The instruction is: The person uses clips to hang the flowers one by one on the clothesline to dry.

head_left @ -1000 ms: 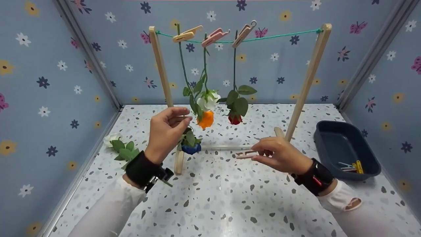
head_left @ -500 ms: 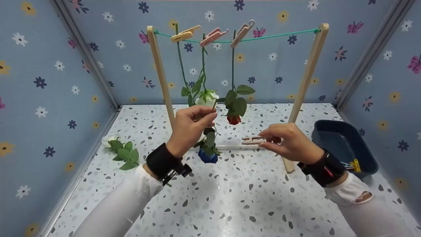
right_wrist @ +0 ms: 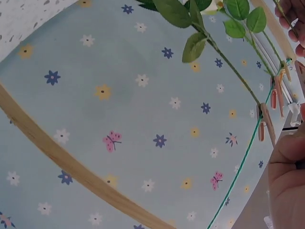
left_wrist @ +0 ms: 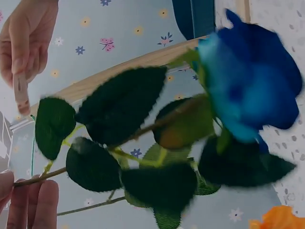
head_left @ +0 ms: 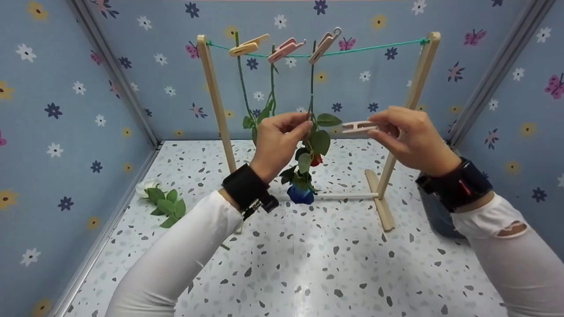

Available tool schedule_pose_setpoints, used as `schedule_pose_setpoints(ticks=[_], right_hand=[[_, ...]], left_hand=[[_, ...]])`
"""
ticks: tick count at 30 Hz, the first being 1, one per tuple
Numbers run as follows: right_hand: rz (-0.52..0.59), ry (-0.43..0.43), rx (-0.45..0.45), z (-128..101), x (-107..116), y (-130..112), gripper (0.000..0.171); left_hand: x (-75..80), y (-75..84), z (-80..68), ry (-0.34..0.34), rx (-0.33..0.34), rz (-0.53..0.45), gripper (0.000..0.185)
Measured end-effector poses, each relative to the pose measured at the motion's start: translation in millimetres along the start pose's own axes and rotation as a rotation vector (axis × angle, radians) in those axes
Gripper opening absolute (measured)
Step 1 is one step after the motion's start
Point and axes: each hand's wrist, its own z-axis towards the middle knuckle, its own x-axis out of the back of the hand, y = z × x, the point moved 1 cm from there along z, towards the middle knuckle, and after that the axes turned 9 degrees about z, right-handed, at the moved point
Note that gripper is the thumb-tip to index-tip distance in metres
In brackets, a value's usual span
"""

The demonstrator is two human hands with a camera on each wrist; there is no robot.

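Observation:
My left hand [head_left: 282, 143] pinches the stem of a blue rose [head_left: 301, 193], which hangs bloom down. In the left wrist view the blue bloom [left_wrist: 257, 81] and its dark leaves fill the middle. To the right, my right hand [head_left: 410, 136] holds a pale pink clothespin [head_left: 358, 127] between thumb and fingers, its tip toward the left hand. Above both hands runs a green string [head_left: 374, 48]. Yellow [head_left: 244, 48], pink [head_left: 286, 49] and beige [head_left: 324, 46] clothespins fix three stems to it. A red rose [head_left: 316, 159] hangs partly behind the blue rose's leaves.
Wooden posts [head_left: 215, 92] with feet hold up the string. On the speckled table [head_left: 335, 268] a white rose [head_left: 147, 188] lies at the left. A dark blue basin [head_left: 440, 215] stands at the right, mostly behind the right arm. An orange rose [left_wrist: 279, 219] shows in the left wrist view.
My left hand has moved right and up with the blue rose, now in front of the red one. My right hand has risen with the clothespin toward the string.

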Motion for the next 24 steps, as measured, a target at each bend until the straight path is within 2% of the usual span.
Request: schedule_pose_setpoints(ticks=[4,11,18,24], right_hand=[[-0.054,0.002,-0.038,18.9,11.0,2.6,0.014],[-0.094,0.038,-0.085,46.2,25.7,7.5,0.016],[-0.133,0.064,-0.115,60.9,37.2,11.9,0.019],[-0.201,0.037,-0.140,70.1,46.8,19.6,0.024]], left_hand=[[-9.1,9.0,13.6,-0.026,0.013,0.021,0.025],[-27.6,18.2,37.9,-0.060,0.059,0.001,0.028],[-43.4,20.2,55.9,-0.026,0.035,0.004,0.023],[-54.5,18.7,69.9,0.007,0.062,-0.002,0.019]])
